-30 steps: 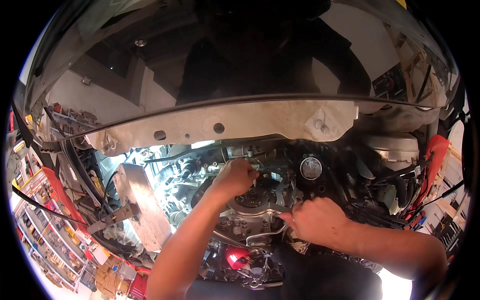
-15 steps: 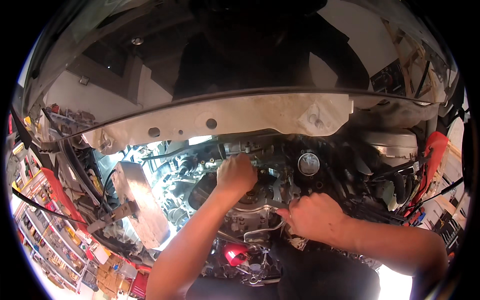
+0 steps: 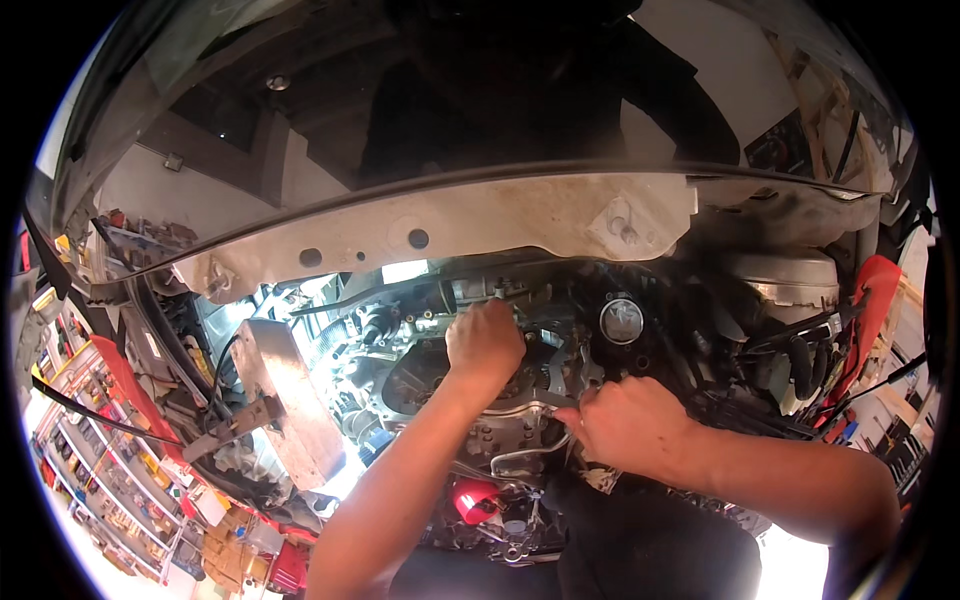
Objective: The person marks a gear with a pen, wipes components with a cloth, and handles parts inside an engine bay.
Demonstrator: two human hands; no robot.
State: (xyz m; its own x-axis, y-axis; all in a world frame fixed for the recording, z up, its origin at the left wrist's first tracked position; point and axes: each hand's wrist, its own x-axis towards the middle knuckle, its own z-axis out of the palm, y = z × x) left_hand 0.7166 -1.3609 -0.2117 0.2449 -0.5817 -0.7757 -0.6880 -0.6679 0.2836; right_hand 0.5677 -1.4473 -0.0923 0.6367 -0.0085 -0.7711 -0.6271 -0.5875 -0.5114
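My left hand (image 3: pixel 485 342) is closed in a fist over the dark round opening (image 3: pixel 408 380) of an engine. Whatever it holds is hidden by the fingers. Lower and to the right, my right hand (image 3: pixel 630 422) is closed at the engine's side, thumb toward the opening. A flat grey metal piece (image 3: pixel 550 398) shows just beside its fingers; I cannot tell if it is gripped. The pale engine casing (image 3: pixel 497 437) lies between my hands and carries a bent metal pipe (image 3: pixel 520 458) in front.
A pale metal crossmember (image 3: pixel 380 225) with round holes spans the far side, below a glossy dark panel (image 3: pixel 300 90). Left stands a wooden block (image 3: pixel 290 405) with a clamp-like bracket. A red cylinder (image 3: pixel 475 500) sits near me. A round-faced part (image 3: pixel 622 322) lies beyond my right hand.
The view has shifted slightly, and my left hand appears a little to the right. Both hands stay closed in nearly the same places on the engine.
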